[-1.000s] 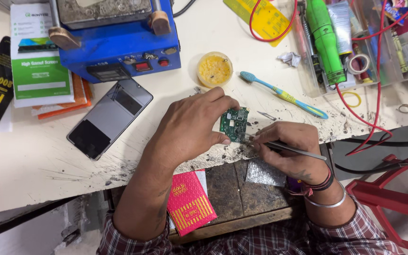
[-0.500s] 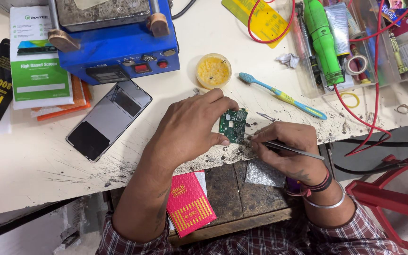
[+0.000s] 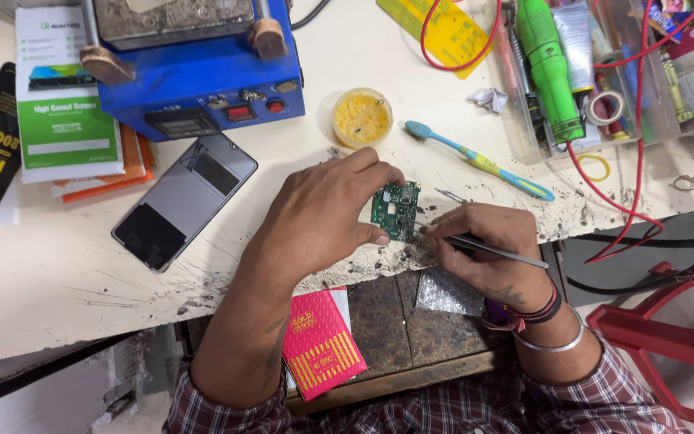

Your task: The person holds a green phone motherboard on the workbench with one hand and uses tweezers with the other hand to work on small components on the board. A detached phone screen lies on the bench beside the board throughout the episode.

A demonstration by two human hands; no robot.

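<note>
Pinching the small green circuit board upright between left hand fingers, the right hand grips tweezers at its edge, so the work looks mid-way.

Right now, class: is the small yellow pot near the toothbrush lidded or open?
Open. The yellow pot shows no lid: its grainy yellow filling is exposed inside the rim, seen from above beside the blue toothbrush.

Blue machine, phone below — yellow paste tub, toothbrush just right.
</note>
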